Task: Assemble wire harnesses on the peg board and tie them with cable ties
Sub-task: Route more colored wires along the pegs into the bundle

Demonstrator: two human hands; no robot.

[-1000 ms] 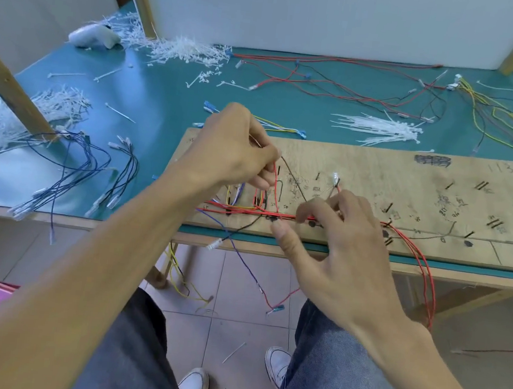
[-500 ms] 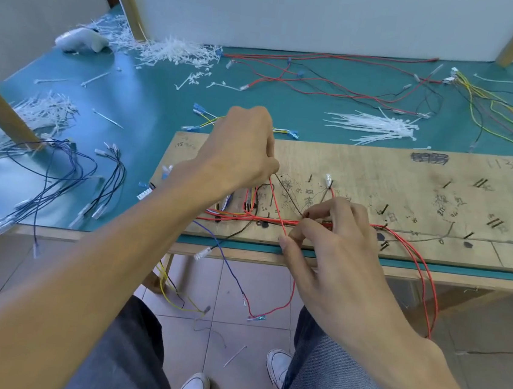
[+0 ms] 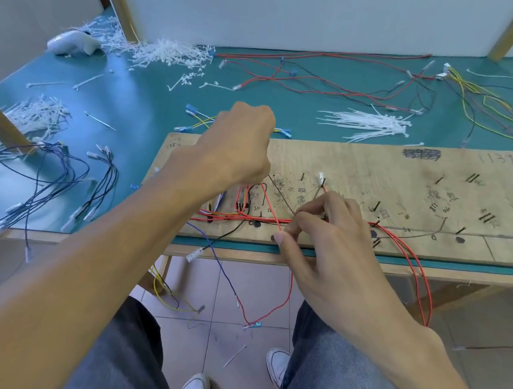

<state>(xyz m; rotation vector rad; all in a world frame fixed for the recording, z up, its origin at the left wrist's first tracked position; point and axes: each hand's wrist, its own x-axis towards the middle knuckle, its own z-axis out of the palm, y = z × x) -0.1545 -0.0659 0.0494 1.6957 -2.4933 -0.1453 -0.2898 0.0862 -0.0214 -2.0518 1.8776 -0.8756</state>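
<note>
A wooden peg board lies on the teal table, studded with black pegs and pen marks. A bundle of red wires runs along its front edge between the pegs. My left hand hovers curled over the board's left part, pinching the upper end of a single red wire. My right hand pinches that wire lower down, where it crosses the bundle. The wire's free end hangs below the table edge with a blue-tipped connector. A red wire with a white connector stands by a peg above my right hand.
A bunch of white cable ties lies behind the board. Loose red and black wires and yellow wires cover the far table. Dark blue wires lie at the left, with cut tie scraps behind.
My left hand has risen and moved away from me, pulling the red wire taut. My right hand slid a little left along the bundle, and the wire's hanging end dropped lower.
</note>
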